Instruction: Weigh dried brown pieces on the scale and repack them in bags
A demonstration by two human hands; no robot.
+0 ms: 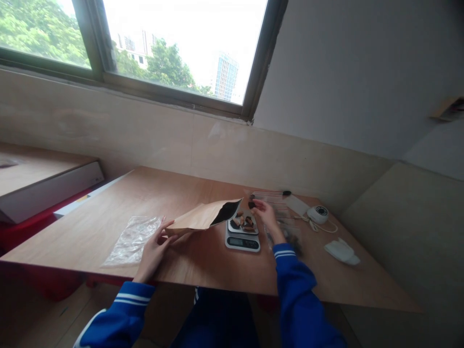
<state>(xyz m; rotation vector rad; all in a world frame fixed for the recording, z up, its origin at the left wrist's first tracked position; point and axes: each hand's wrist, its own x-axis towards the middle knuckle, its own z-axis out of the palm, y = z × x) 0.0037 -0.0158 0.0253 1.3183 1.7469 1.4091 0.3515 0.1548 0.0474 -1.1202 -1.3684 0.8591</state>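
Observation:
My left hand point(157, 249) is closed on the near left edge of a brown paper pouch point(203, 215). The pouch lies tilted on its side, its dark-lined mouth gaping toward the right. Just right of that mouth, my right hand point(266, 216) pinches a small dark piece point(251, 205), too small to name. Below it stands a white digital scale point(242, 243), with several brown, bark-like dried pieces point(242, 222) on its pan. The scale's display is too small to read.
A clear plastic bag point(132, 241) lies flat at the left. Several zip bags point(270, 197) sit behind and beside my right hand. Farther right are a white round device point(317, 214) with a cable and a crumpled white tissue point(342, 251). A wall and window back the table point(195, 181).

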